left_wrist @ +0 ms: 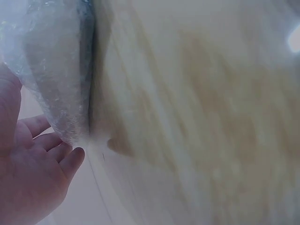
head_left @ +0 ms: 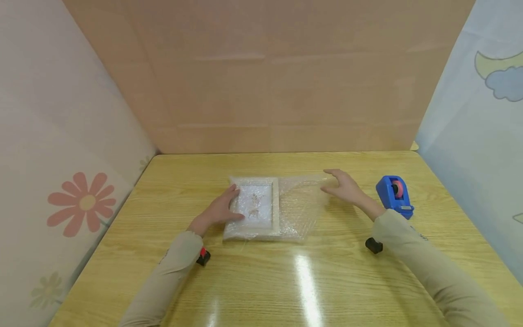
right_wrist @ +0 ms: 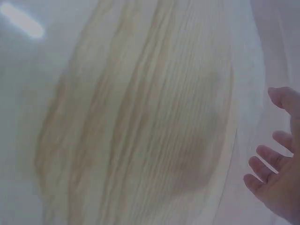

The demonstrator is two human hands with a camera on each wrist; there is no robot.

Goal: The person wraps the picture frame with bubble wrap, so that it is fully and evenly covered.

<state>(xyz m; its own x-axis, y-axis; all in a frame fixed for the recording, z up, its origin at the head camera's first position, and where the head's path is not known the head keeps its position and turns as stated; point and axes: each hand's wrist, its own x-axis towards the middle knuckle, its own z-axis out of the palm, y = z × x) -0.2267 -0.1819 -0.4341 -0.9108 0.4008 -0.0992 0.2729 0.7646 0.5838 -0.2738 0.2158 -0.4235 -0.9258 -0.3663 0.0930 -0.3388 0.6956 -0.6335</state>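
A white picture frame (head_left: 275,204) lies on the table inside clear bubble wrap (head_left: 300,206), which also stretches out to the right of it. My left hand (head_left: 220,206) grips the wrapped frame at its left edge, thumb over the front. In the left wrist view, the fingers of that left hand (left_wrist: 37,164) reach along the underside of the wrapped edge. At the wrap's far right corner is my right hand (head_left: 347,187), thumb and fingers spread apart. The right wrist view shows this right hand (right_wrist: 276,164) with nothing between its fingers.
On the right of the wooden table (head_left: 261,281) stands a blue tape dispenser (head_left: 394,196) with a pink roll in it. Brown paper sheeting (head_left: 269,91) rises behind the table, and printed cloth walls (head_left: 61,136) flank both sides.
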